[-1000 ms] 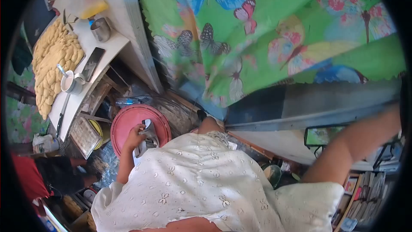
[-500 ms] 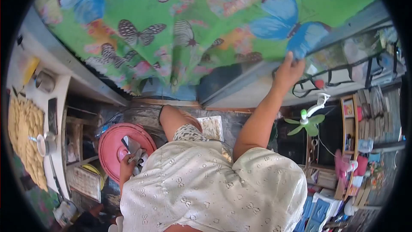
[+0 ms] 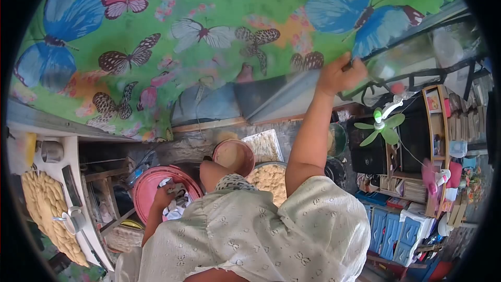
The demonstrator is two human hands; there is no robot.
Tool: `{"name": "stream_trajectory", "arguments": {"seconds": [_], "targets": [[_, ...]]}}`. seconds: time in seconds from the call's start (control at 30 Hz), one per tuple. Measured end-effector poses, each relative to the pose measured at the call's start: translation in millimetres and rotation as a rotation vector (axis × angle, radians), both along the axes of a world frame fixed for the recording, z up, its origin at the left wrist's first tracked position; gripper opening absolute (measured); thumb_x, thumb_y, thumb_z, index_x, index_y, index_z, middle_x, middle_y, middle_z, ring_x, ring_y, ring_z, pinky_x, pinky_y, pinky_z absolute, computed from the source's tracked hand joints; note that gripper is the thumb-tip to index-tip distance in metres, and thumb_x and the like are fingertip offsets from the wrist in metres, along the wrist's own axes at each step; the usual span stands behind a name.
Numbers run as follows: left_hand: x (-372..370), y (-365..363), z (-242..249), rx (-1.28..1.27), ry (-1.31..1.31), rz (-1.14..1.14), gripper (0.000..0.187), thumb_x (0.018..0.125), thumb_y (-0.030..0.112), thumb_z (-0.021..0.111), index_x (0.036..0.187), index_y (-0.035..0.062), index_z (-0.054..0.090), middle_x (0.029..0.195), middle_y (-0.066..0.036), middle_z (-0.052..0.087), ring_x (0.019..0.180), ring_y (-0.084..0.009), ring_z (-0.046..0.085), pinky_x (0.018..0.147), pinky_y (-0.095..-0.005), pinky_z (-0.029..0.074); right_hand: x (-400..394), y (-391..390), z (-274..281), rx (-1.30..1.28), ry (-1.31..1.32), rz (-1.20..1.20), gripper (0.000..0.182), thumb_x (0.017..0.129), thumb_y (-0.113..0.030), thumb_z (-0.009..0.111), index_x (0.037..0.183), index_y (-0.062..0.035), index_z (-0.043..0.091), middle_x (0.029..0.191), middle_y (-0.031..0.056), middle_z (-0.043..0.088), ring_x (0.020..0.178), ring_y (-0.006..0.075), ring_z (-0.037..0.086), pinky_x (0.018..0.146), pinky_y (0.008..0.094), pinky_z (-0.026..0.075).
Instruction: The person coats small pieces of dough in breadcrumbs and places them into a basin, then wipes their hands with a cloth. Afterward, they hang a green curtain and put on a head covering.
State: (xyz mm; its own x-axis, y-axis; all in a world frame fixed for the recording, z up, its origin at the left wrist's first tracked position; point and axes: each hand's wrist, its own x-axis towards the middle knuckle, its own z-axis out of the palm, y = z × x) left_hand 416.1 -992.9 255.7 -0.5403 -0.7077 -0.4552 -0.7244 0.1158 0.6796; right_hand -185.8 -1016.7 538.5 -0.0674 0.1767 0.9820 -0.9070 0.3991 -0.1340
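Note:
My right hand (image 3: 342, 75) is raised, its fingers closed at the lower edge of a green curtain (image 3: 219, 62) printed with butterflies. Slight blur softens the fingertips there. Low on the left, my left hand (image 3: 165, 196) has its fingers closed around a crumpled white and grey cloth (image 3: 177, 206), part of it sticking up above the fist. Beneath this hand is a round pink-red lid or basin (image 3: 143, 183); the hand and cloth hide much of it.
Lumpy tan pieces (image 3: 49, 211) cover the white table (image 3: 83, 188) at left, beside a mug (image 3: 75, 218). A bucket (image 3: 233, 157) and a container of tan pieces (image 3: 267, 180) stand near my legs. A green-bladed fan (image 3: 380, 126), shelves (image 3: 436, 141) and blue drawers (image 3: 394, 230) are at right.
The curtain has shifted and spread leftward, its folds flattening. My right hand stays at its edge, fingers more curled. My view has moved, showing the bucket and container of tan pieces more fully.

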Motion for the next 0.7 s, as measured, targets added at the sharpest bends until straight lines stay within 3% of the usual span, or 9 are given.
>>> {"name": "stream_trajectory", "arguments": {"seconds": [0.1,0.23,0.33,0.37,0.43,0.57,0.63,0.7], "targets": [[-0.6,10.6,2.1,0.117,-0.130,0.044,0.032,0.071,0.016,0.064,0.100,0.0024,0.062,0.099,-0.018,0.064,0.094,-0.0317,0.061,0.082,-0.0364,0.047,1.1,1.9,-0.7,0.023,0.003,-0.037,0.021,0.088,-0.017,0.058,0.089,0.0025,0.051,0.076,0.0159,0.052,0.067,0.0340,0.050,0.057,0.0408,0.041],[-7.8,20.5,3.0,0.188,-0.092,0.061,0.031,0.071,0.018,0.064,0.099,0.0038,0.062,0.099,-0.017,0.064,0.093,-0.0317,0.061,0.080,-0.0364,0.047,10.8,4.3,-1.1,-0.011,-0.019,0.005,0.023,0.089,-0.019,0.057,0.089,0.0032,0.051,0.076,0.0156,0.053,0.066,0.0326,0.050,0.056,0.0384,0.041],[2.2,24.9,-33.3,0.112,-0.053,-0.105,0.032,0.071,0.020,0.064,0.098,0.0041,0.062,0.099,-0.017,0.064,0.094,-0.0306,0.061,0.082,-0.0353,0.047,42.1,13.3,12.0,-0.008,-0.404,0.276,0.028,0.090,-0.022,0.056,0.091,0.0059,0.051,0.077,0.0136,0.054,0.062,0.0220,0.050,0.057,0.0329,0.041],[-1.2,28.2,-32.1,0.114,-0.044,-0.091,0.032,0.071,0.020,0.064,0.098,0.0041,0.062,0.099,-0.017,0.064,0.094,-0.0306,0.061,0.082,-0.0353,0.047,45.9,16.1,12.1,-0.001,-0.396,0.290,0.028,0.090,-0.022,0.056,0.091,0.0059,0.051,0.077,0.0136,0.054,0.062,0.0220,0.050,0.057,0.0329,0.041],[-3.1,33.7,-27.1,0.135,-0.132,0.022,0.032,0.071,0.020,0.064,0.099,0.0040,0.062,0.101,-0.017,0.063,0.095,-0.0305,0.061,0.083,-0.0348,0.046,49.2,20.4,6.0,0.024,-0.727,0.562,0.026,0.089,-0.021,0.057,0.091,0.0042,0.052,0.079,0.0092,0.054,0.066,0.0180,0.049,0.060,0.0309,0.041],[4.2,48.8,-26.1,0.104,-0.097,0.054,0.032,0.071,0.019,0.064,0.100,0.0044,0.062,0.101,-0.017,0.063,0.096,-0.0315,0.060,0.084,-0.0347,0.046,59.8,8.0,-12.9,0.250,-0.671,0.473,0.025,0.088,-0.020,0.057,0.092,0.0030,0.051,0.083,0.0068,0.052,0.069,0.0159,0.048,0.063,0.0288,0.040],[10.0,57.7,-22.3,0.108,-0.097,0.027,0.033,0.071,0.019,0.064,0.100,0.0040,0.062,0.100,-0.017,0.063,0.095,-0.0317,0.060,0.083,-0.0351,0.046,59.7,-7.1,-19.7,-0.084,-0.723,0.712,0.023,0.089,-0.020,0.056,0.092,0.0021,0.051,0.085,0.0055,0.049,0.070,0.0147,0.046,0.064,0.0284,0.040],[16.4,68.4,-23.3,0.113,-0.100,0.009,0.033,0.071,0.019,0.065,0.099,0.0037,0.062,0.099,-0.017,0.063,0.094,-0.0318,0.060,0.083,-0.0354,0.046,61.4,-14.4,-17.9,-0.065,-0.782,0.701,0.022,0.091,-0.021,0.052,0.096,0.0001,0.047,0.083,0.0061,0.046,0.065,0.0140,0.045,0.060,0.0273,0.040]]}}
